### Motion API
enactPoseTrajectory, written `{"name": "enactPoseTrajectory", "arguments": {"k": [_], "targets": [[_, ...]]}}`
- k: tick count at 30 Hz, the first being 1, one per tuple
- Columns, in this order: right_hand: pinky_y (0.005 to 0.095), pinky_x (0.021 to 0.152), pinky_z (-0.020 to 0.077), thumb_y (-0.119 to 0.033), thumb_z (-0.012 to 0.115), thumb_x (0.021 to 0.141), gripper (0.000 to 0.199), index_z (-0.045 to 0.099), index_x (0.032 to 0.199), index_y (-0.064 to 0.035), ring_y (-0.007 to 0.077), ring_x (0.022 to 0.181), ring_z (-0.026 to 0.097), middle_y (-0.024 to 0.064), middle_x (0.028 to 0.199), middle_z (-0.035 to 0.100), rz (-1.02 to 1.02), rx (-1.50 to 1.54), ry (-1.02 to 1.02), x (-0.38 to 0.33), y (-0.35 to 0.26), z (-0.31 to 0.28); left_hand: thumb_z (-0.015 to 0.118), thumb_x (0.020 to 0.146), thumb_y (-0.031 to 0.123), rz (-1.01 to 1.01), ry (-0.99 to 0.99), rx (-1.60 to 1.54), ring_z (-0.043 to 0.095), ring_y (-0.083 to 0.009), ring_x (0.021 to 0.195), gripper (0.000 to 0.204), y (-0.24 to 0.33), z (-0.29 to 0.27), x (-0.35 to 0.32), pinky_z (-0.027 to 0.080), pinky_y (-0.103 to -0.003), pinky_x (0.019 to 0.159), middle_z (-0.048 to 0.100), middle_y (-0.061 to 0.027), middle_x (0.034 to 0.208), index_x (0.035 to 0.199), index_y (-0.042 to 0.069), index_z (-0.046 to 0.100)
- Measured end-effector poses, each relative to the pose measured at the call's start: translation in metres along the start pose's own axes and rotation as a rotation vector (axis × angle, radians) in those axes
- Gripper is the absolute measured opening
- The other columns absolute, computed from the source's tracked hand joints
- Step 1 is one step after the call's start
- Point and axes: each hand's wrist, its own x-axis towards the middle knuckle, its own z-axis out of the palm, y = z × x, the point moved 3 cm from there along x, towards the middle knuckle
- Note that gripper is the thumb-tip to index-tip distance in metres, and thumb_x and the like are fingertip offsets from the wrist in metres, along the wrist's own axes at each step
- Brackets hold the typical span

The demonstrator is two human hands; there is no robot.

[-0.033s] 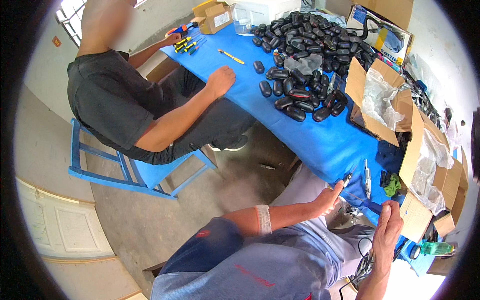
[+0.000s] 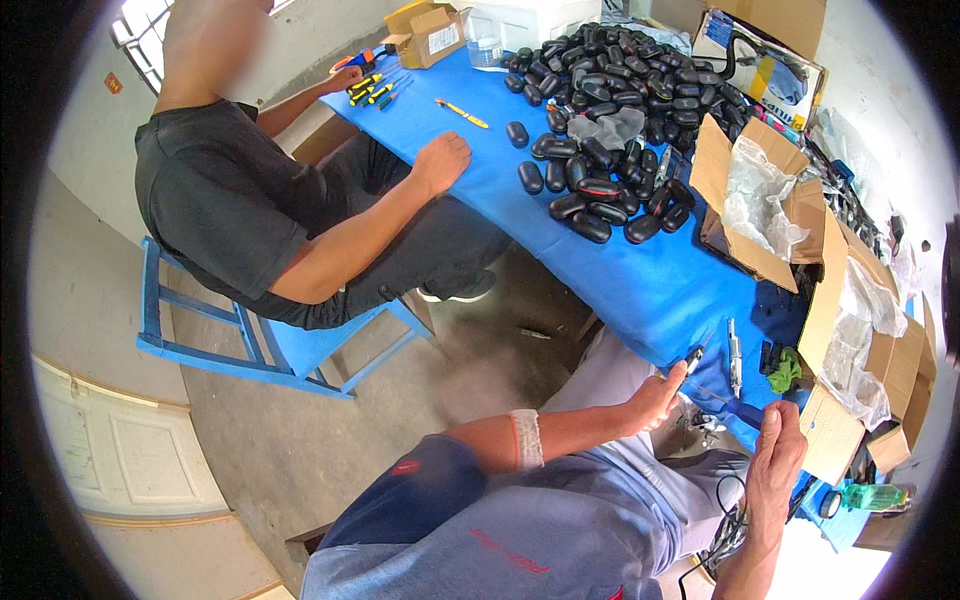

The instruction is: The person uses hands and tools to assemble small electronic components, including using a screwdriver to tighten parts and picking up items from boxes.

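Observation:
My left hand (image 2: pixel 655 402) is closed at the table's near edge, its fingertips pinching a small dark piece (image 2: pixel 678 376) whose kind I cannot make out. To its right, my right hand (image 2: pixel 776 450) grips the blue handle of a screwdriver (image 2: pixel 742 411). The thin shaft points left toward the piece in my left hand; whether the tip touches it I cannot tell. Just beyond my left fingertips lies a slim black and silver tool (image 2: pixel 695 358). A silver pen-like tool (image 2: pixel 735 358) rests on the blue cloth (image 2: pixel 640 285), near a crumpled green cloth (image 2: pixel 785 371).
Black oval cases (image 2: pixel 640 90) form a large heap on the table's far part. Open cardboard boxes (image 2: pixel 830 430) with clear plastic line the right side. A co-worker (image 2: pixel 220 200) sits at left, near several yellow-black screwdrivers (image 2: pixel 365 90). A green bottle (image 2: pixel 873 497) lies at lower right.

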Motion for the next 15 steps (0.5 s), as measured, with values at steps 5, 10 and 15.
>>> {"name": "enactPoseTrajectory", "arguments": {"k": [5,10,15], "targets": [[0.0292,0.049,0.0333,-0.015,0.049,0.097,0.017,0.053,0.093,0.0007,0.0143,0.052,0.042,0.0083,0.067,0.051,-0.145,0.034,-0.007,0.002,-0.009,0.000,0.041,0.080,0.079,-0.003,0.008,-0.019,0.025,-0.0091,0.035,0.069,-0.001,-0.001,0.000,0.015,-0.028,0.034,0.028,0.0037,0.048,0.059,0.013,0.037],[0.0255,0.051,0.0326,-0.014,0.054,0.095,0.016,0.056,0.096,0.0018,0.0091,0.057,0.042,0.0031,0.068,0.052,-0.061,0.164,-0.004,0.000,-0.005,0.001,0.040,0.079,0.080,-0.017,0.020,-0.034,0.025,-0.0080,0.035,0.068,-0.003,0.000,0.002,0.016,-0.027,0.033,0.029,0.0055,0.048,0.059,0.015,0.037],[0.0281,0.054,0.0361,-0.020,0.052,0.097,0.024,0.058,0.101,0.0024,0.0108,0.061,0.045,0.0057,0.070,0.054,0.007,0.125,0.020,-0.003,-0.008,0.000,0.038,0.081,0.079,-0.064,0.033,0.009,0.024,-0.0088,0.034,0.069,0.001,0.002,0.000,0.015,-0.027,0.033,0.027,0.0043,0.047,0.059,0.014,0.036]]}}
